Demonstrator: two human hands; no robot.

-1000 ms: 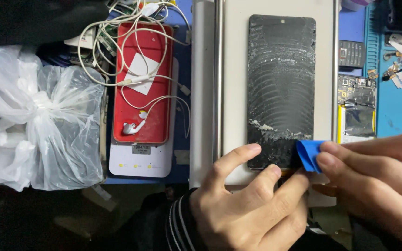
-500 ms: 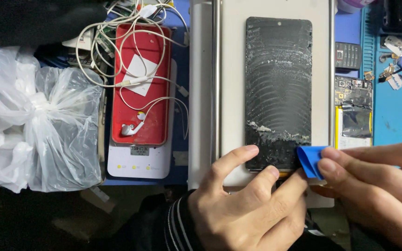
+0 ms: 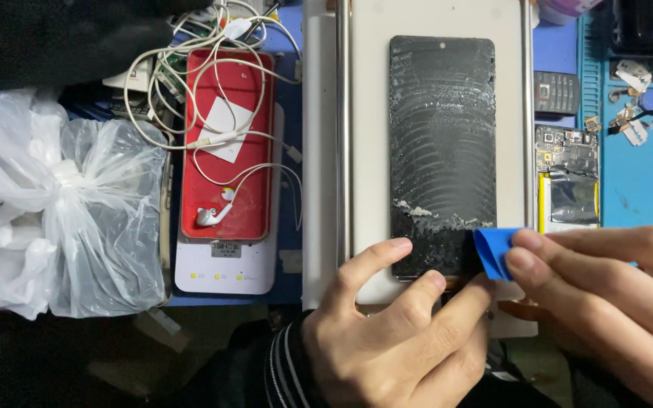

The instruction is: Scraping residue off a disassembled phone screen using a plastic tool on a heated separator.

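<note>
A cracked black phone screen (image 3: 442,155) lies on a pale plate (image 3: 364,113). The left hand (image 3: 394,340) presses its lower end while the right hand (image 3: 606,302) pinches a blue plastic card (image 3: 493,251) against its corner. Left lie a red case (image 3: 228,143), white earphones (image 3: 213,215) and a plastic bag (image 3: 54,204).

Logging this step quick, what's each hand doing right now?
Left hand: open, fingertips pressing the bottom end of the black phone screen.
Right hand: pinching a blue scraper card.

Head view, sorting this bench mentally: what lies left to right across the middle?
White plastic bag → red phone case with white earphones → black phone screen panel → opened phone showing its circuit board → blue work mat.
</note>
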